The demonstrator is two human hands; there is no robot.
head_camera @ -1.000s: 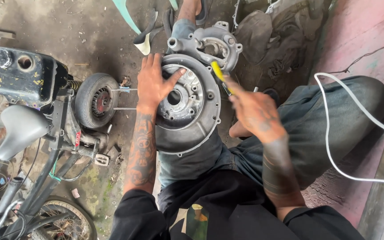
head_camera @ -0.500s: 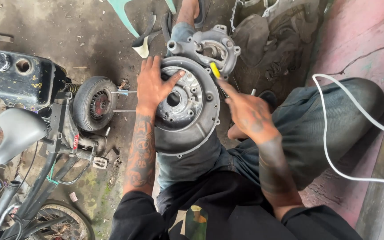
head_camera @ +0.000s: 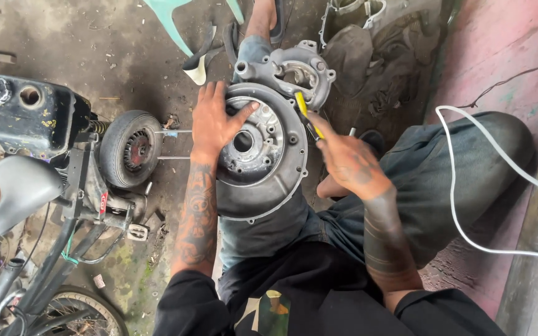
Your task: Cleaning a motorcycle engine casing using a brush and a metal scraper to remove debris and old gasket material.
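A grey metal engine casing (head_camera: 263, 180) with a round hub opening rests across my lap. My left hand (head_camera: 216, 121) lies spread on its left rim, thumb reaching towards the hub (head_camera: 244, 142). My right hand (head_camera: 347, 158) grips a tool with a yellow and black handle (head_camera: 305, 112), its tip at the casing's upper right edge beside the smaller housing part (head_camera: 300, 71).
A small motorised bike lies at the left, with a black tank (head_camera: 29, 115), a small wheel (head_camera: 131, 149) and a grey seat (head_camera: 23, 186). A white cable (head_camera: 462, 236) curves over my right knee. A person's foot (head_camera: 263, 18), a green chair leg (head_camera: 169, 25) and dark rags (head_camera: 381, 68) are beyond.
The view has shifted slightly. My right hand has moved a little lower along the casing's right edge with the tool; my left hand stays on the casing.
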